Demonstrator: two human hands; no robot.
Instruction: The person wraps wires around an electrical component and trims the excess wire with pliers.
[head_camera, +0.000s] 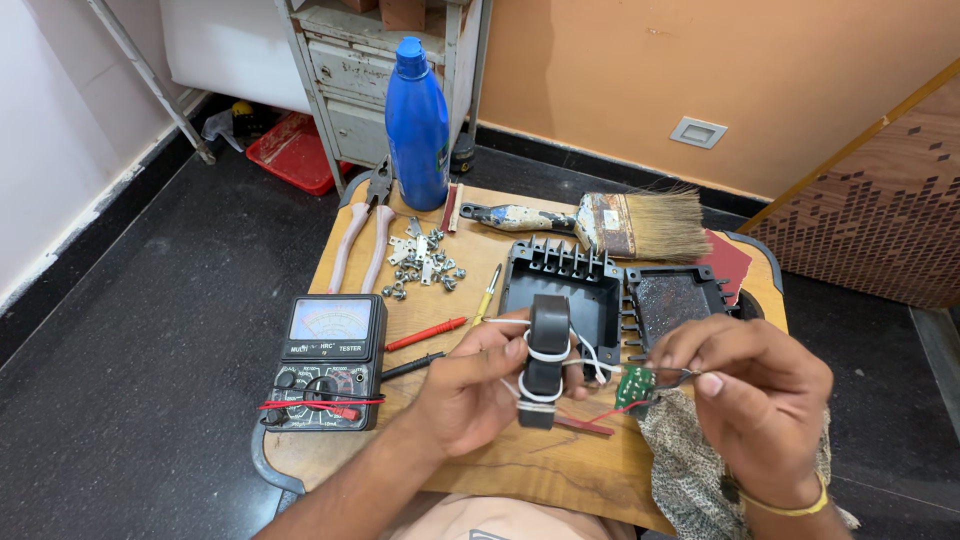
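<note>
**Hands at work on a wired black component**

Hands meet low in the frame, just right of centre, above a wooden board (560, 470). The left hand (470, 395) is closed around a black oblong component (547, 360) wound with white wires (590, 358), holding it upright. The right hand (755, 400) pinches a thin wire end between thumb and forefinger, beside a small green circuit board (633, 385) that hangs from the wires.

Directly behind the hands lie two black plastic housing halves (600, 290). At lower left sits an analogue multimeter (328, 362) with red and black probes (425, 335). Towards the upper centre stand a blue bottle (417, 125), pliers (362, 230), a heap of small metal clips (422, 262) and a worn paintbrush (600, 222). A patterned cloth (690, 470) lies under the right wrist.
</note>
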